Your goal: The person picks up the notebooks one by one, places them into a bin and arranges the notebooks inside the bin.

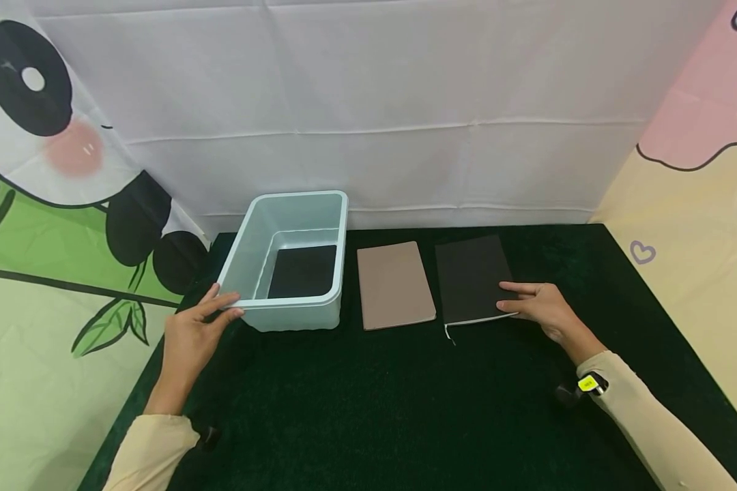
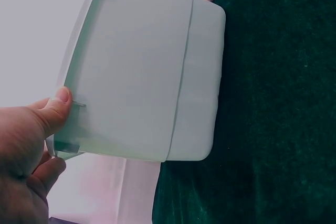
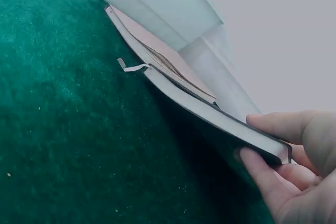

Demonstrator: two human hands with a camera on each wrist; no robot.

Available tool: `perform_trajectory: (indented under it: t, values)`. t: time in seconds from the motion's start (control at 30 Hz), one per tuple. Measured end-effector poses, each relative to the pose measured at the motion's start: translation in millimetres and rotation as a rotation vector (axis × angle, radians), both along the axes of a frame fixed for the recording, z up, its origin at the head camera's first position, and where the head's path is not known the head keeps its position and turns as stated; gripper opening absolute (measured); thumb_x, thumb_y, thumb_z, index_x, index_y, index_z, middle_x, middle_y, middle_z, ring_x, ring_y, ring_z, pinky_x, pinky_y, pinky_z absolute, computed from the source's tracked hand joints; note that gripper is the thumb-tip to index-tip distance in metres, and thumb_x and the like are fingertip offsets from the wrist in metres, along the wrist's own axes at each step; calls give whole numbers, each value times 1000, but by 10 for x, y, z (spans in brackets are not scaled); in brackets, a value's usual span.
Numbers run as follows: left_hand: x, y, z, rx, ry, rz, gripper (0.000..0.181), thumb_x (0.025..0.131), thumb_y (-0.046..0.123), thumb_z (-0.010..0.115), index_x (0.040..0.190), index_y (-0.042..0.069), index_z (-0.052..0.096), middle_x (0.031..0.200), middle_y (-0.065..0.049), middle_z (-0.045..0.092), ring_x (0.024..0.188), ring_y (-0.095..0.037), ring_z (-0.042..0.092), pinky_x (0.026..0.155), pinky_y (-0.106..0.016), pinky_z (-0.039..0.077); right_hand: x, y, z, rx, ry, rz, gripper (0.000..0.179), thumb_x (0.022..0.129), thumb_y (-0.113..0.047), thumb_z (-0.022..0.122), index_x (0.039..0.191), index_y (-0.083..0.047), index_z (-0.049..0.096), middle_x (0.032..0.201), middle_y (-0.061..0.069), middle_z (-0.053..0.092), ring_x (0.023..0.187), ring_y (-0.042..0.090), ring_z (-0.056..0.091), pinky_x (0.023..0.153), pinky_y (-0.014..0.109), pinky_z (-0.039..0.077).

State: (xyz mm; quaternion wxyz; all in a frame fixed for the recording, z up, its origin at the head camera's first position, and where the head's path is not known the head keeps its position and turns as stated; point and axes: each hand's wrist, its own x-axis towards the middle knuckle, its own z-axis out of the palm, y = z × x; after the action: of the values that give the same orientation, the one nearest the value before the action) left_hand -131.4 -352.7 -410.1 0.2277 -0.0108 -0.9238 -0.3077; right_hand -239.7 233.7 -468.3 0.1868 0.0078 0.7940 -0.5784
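My left hand pinches the near left rim corner of a pale blue plastic bin; the left wrist view shows thumb and fingers on either side of that rim. A flat black rectangular thing lies on the bin's floor. With my right hand I grip the near right corner of a black notebook, which has a white ribbon marker. In the right wrist view the held corner of this notebook is raised off the cloth. Between bin and black notebook lies a pinkish-beige notebook.
A dark green cloth covers the table. Behind it hangs a white fabric backdrop, with printed cartoon panels at left and right. The bin stands near the table's back left edge.
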Motion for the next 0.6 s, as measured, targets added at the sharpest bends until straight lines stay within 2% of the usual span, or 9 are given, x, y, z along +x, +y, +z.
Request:
perform_trajectory:
  t: [0.33,0.5,0.6]
  values:
    - [2,-12,1,-2,15,-9,29,89,12,80,117,8,77,141,-21,57,124,-52,57,54,-16,36,32,25,-39,-131,-92,-53,78,89,-27,82,154,-9,44,169,17,20,115,10,60,93,26,54]
    - [-6,-8,1,7,26,-21,28,89,12,80,116,6,78,139,-22,59,123,-51,58,48,-24,30,82,23,-54,-237,-116,-83,77,90,-21,81,155,-7,42,169,17,18,105,4,64,91,25,54]
    - [-7,-2,2,11,23,-22,28,89,13,80,116,7,78,139,-22,59,123,-51,58,49,-24,30,114,21,-62,-312,-133,-98,76,91,-17,79,155,-6,40,170,17,16,102,2,65,91,25,54]
